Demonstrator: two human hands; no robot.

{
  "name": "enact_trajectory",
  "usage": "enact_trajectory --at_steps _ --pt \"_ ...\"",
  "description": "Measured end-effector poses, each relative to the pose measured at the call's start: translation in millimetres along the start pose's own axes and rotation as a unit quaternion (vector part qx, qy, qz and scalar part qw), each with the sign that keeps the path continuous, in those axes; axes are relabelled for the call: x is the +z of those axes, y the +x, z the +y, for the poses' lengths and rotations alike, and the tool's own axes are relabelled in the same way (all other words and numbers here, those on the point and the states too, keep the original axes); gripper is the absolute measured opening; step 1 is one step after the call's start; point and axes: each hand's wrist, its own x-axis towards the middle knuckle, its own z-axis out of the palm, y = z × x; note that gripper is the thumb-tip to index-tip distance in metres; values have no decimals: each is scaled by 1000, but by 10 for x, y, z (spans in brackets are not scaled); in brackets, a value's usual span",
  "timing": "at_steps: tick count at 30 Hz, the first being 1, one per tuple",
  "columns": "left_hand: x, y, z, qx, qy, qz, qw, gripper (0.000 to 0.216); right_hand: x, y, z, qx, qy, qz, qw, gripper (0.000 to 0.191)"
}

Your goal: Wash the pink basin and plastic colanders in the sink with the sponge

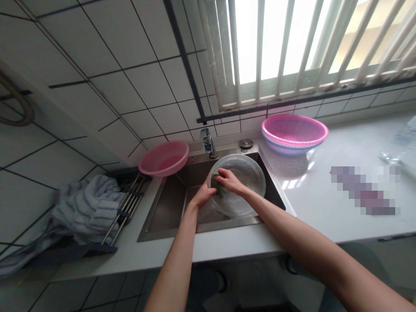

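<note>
A clear ribbed glass bowl [247, 177] is tilted over the steel sink [169, 203], its opening facing me. My left hand [202, 196] grips the bowl's left rim. My right hand [229, 180] is inside the bowl, fingers closed on a green scrubbing sponge [218, 187] pressed against the glass. A chrome tap [207, 143] stands just behind the bowl.
A pink basin [164, 158] rests on the sink's back left corner. A pink and lilac basket [294, 133] sits on the white counter [325, 195] to the right. A striped cloth [84, 203] lies on a metal drying rack [125, 206] to the left. The tiled wall and barred window are behind.
</note>
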Motion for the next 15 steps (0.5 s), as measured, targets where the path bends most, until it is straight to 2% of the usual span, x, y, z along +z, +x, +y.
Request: enact_trajectory --at_steps 2,3,4,5,8,9,10,14,15 --pt "36 15 2 9 -3 -15 1000 89 -82 35 -14 7 16 99 995 24" --pt "56 23 2 11 -3 -19 1000 90 -110 38 -21 9 21 127 992 24" --pt "69 29 0 12 -1 -21 1000 91 -121 30 -25 9 20 128 992 24" --pt "73 34 -6 12 2 -21 1000 90 -112 13 -26 8 13 100 995 24" --pt "25 38 -51 20 17 -20 999 86 -20 -52 -15 9 -10 -49 999 23" --pt "2 40 -72 32 21 -19 999 86 1 -60 -8 10 -11 -66 998 22" --pt "-18 43 -94 47 23 -21 998 87 7 -57 -2 12 -8 -52 999 23" --pt "-11 73 -150 101 16 -53 993 99 -78 -4 2 37 26 143 989 27" --pt "1 79 -150 104 13 -63 993 100 -85 -5 0 41 28 151 987 27"
